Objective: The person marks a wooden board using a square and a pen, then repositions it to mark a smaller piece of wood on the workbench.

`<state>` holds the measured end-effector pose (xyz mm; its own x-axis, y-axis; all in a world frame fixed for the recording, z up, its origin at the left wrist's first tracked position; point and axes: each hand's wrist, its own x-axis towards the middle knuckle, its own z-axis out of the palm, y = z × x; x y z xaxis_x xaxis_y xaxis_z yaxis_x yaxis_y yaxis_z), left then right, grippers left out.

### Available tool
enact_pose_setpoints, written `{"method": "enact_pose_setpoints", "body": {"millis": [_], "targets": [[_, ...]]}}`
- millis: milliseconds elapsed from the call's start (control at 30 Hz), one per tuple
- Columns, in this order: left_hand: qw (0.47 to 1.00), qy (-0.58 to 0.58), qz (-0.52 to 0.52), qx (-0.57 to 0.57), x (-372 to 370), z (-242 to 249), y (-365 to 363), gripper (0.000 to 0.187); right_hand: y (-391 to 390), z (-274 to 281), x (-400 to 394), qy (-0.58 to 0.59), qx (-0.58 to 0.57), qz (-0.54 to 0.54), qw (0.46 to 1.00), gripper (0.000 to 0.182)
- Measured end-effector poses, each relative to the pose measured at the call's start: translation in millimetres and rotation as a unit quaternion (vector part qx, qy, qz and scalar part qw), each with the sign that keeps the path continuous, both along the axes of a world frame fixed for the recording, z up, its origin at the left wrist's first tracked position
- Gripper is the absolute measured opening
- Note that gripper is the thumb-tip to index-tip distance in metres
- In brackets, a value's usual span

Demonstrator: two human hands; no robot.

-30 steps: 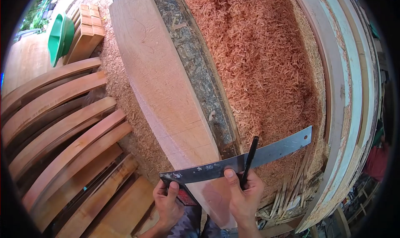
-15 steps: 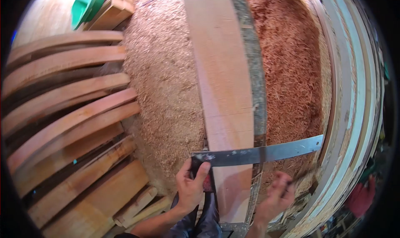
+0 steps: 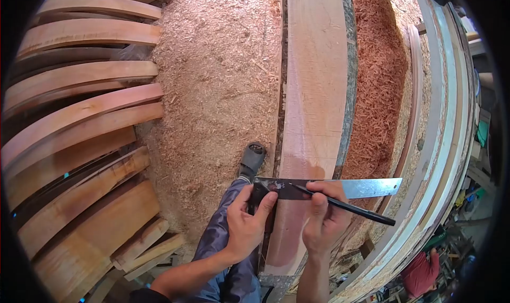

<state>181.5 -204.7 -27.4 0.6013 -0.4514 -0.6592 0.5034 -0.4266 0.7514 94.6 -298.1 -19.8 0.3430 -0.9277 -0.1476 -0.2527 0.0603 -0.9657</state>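
A try square [image 3: 374, 188] with a wide metal blade lies across a long pale plank [image 3: 313, 80] in the lower middle of the view. My left hand [image 3: 245, 223] grips its dark stock at the plank's left edge, thumb on top. Between the thumb and fingers of my right hand [image 3: 326, 215] is a black pen [image 3: 364, 212], slanted with its tip over the blade near the stock. The blade reaches past the plank's right side.
Curved wooden pieces [image 3: 79, 112] are stacked along the left. Sawdust [image 3: 218, 80] covers the floor, and reddish shavings [image 3: 377, 90] heap right of the plank. Long curved strips [image 3: 441, 90] run down the right. A person in red [image 3: 419, 271] is at lower right. My shoe [image 3: 252, 157] stands beside the plank.
My right hand has moved left and up with the pen, from below the blade to over it. The view has shifted, and my shoe now shows.
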Motion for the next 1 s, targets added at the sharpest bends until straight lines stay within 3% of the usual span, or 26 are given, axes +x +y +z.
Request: {"method": "enact_pose_setpoints", "body": {"millis": [100, 600, 733, 1000], "targets": [[1.000, 0.001, 0.015, -0.011, -1, -1, 0, 0.021, 0, 0, 8, 0.071, -0.039, 0.057, 0.995, 0.015], [1.000, 0.013, 0.018, -0.005, -2, 0, 0, 0.019, -8, 2, 15, 0.120, -0.096, 0.099, 0.983, 0.007], [0.999, 0.034, 0.013, 0.002, 0, 2, 0, 0.018, -14, 2, 2, 0.137, -0.109, 0.093, 0.980, 0.006], [1.000, 0.003, 0.000, 0.015, -1, 2, 2, 0.017, -39, -3, -44, 0.170, -0.099, -0.034, 0.980, 0.011]]}}
